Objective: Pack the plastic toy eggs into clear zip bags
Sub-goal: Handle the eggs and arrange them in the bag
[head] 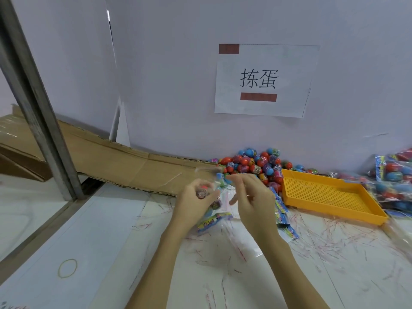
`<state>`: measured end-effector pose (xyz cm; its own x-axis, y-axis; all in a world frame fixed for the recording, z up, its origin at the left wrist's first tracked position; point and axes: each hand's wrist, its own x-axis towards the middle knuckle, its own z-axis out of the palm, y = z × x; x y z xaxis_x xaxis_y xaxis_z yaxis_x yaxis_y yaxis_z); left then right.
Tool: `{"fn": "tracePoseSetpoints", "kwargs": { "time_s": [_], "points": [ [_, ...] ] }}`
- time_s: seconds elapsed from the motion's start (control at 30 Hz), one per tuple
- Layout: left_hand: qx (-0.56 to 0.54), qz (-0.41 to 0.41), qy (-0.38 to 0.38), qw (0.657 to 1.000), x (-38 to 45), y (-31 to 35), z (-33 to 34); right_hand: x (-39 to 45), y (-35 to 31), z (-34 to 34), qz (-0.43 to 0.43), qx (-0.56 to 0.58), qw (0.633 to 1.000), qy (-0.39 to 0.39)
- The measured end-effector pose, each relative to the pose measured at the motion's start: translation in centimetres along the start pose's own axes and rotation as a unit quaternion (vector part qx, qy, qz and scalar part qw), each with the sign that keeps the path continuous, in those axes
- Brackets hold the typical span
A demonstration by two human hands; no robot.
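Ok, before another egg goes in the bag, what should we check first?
1. Left hand has an egg: ok, fingers curl round a red one.
2. Right hand holds the bag: cannot tell, blurred.
3. Bag mouth open: cannot tell, clear plastic and blurred.
4. More eggs within reach: ok, the pile lies by the wall just behind the hands.
5. Tray out of the way: ok, it sits right of the hands.
6. Packed bags kept apart: ok, they lie right of the tray.

Head-worn view, down onto table point(93, 230)
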<state>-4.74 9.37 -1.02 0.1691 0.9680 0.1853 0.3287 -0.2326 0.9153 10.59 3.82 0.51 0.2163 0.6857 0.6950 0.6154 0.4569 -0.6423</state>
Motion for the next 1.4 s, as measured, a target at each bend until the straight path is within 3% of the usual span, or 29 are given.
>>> {"fn": "tracePoseSetpoints", "kwargs": {
  "time_s": [0.1, 0.3, 0.5, 0.63, 0.77, 0.87, 0.97, 1.03, 1.1, 1.4],
  "points": [
    [-0.078, -0.035, 0.051, 0.995, 0.2, -0.4, -0.6, 1.1, 1.3, 0.2, 0.075, -0.053, 0.996, 0.004],
    [-0.199, -0.104, 0.088, 0.971, 0.4, -0.3, -0.7, 3.1, 4.8, 1.9, 0.151, -0.213, 0.957, -0.124],
    [-0.312, -0.198, 0.026, 0.929, 0.8, -0.2, -1.1, 5.5, 7.4, 3.4, 0.102, -0.332, 0.907, -0.236],
    [-0.37, -0.218, -0.02, 0.903, 1.0, -1.0, -1.3, 6.0, 8.0, 4.1, 0.086, -0.395, 0.884, -0.235],
    [-0.305, -0.185, -0.032, 0.934, 0.9, -1.1, -1.2, 5.8, 7.6, 4.2, 0.103, -0.421, 0.872, -0.23],
    [-0.286, -0.185, -0.045, 0.939, 1.1, -1.3, -1.0, 5.3, 7.4, 4.0, 0.1, -0.389, 0.896, -0.189],
    [-0.315, -0.183, -0.075, 0.929, 0.8, -1.2, -1.1, 4.6, 6.9, 3.4, 0.12, -0.24, 0.958, -0.098],
    [-0.33, -0.165, -0.112, 0.923, 0.7, -1.3, -1.1, 4.1, 6.6, 2.9, 0.134, -0.159, 0.977, -0.046],
    [-0.325, -0.136, -0.144, 0.925, 0.7, -1.3, -1.0, 3.7, 6.2, 2.3, 0.155, -0.115, 0.981, -0.005],
    [-0.242, -0.044, -0.146, 0.958, 0.0, -0.2, 0.0, 1.5, 5.4, -0.5, 0.207, -0.033, 0.976, 0.056]
  ]
}}
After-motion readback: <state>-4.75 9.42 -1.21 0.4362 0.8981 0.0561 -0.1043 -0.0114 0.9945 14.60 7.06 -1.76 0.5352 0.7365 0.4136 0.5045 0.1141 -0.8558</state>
